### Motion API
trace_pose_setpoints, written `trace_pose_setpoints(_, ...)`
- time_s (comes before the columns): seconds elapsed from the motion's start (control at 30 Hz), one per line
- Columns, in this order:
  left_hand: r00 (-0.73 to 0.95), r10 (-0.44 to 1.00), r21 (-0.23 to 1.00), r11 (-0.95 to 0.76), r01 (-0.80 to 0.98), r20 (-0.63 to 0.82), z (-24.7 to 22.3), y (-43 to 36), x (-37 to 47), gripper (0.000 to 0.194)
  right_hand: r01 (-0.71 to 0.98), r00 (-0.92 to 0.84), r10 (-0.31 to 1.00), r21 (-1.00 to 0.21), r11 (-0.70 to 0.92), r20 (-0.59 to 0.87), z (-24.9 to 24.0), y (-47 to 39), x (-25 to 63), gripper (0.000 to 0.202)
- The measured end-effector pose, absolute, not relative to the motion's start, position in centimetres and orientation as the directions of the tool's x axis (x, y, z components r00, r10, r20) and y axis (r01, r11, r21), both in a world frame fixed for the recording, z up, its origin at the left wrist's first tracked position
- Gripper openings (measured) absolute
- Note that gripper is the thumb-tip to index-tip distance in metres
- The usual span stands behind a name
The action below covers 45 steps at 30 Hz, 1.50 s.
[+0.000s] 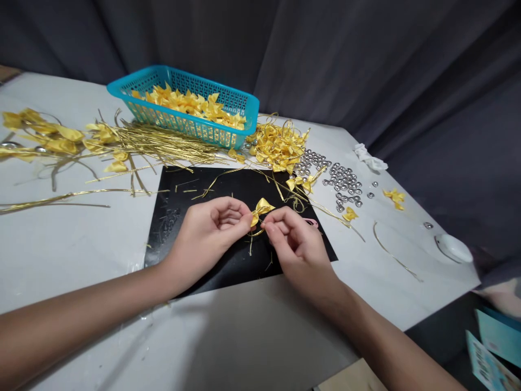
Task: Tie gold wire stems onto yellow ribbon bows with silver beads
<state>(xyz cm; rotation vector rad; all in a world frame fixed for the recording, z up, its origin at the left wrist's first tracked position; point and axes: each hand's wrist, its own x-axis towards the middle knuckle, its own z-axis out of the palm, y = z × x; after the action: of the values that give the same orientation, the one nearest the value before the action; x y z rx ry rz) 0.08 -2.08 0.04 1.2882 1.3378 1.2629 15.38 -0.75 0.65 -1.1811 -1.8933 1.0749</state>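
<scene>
Over the black mat (220,266), my left hand (217,222) pinches a yellow ribbon bow (262,207) between thumb and forefinger. My right hand (299,236) is closed in a pinch just to the right of the bow, on a thin gold cord (257,233) that loops below it. Both hands nearly meet at the bow, so their fingertips hide part of the cord. A pink handle (311,222) of some small tool shows behind my right hand, its other end hidden. Short cord scraps lie on the mat around the hands.
A blue basket (183,117) of yellow bows stands at the back. Before it lies a bundle of gold cords (163,144). Right of it are a pile of corded bows (280,144) and silver beads (344,182). A white oval object (453,248) sits near the right edge.
</scene>
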Motion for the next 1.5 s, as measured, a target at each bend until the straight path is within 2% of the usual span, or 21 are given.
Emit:
trace_pose_setpoints(0.57,-0.101,0.985,0.968,-0.111,0.225,0.137,-0.1,-2.6,0.0,0.012,0.377,-0.407,0.906,-0.881,0.284,0.118,0.8,-1.0,15.4,0.011)
trace_pose_setpoints(0.77,-0.086,0.971,0.933,-0.188,0.307,0.224,-0.3,-3.1,-0.1,0.011,0.362,-0.456,0.874,-0.861,0.356,0.169,0.1,-1.1,15.6,0.008)
trace_pose_setpoints(0.97,0.01,0.947,0.852,-0.295,0.433,0.322,-0.5,-3.6,-0.1,0.009,0.308,-0.476,0.844,-0.852,0.424,0.248,-0.2,-1.3,15.5,0.009)
trace_pose_setpoints(1.17,-0.03,0.92,0.805,-0.326,0.496,0.391,-0.4,-3.5,-0.1,0.009,0.231,-0.466,0.848,-0.891,0.391,0.251,0.0,-1.3,15.3,0.008)
trace_pose_setpoints(1.5,-0.072,0.862,0.747,-0.391,0.537,0.502,-0.5,-3.7,0.2,0.006,0.235,-0.461,0.86,-0.904,0.356,0.219,0.1,-1.4,15.2,0.009)
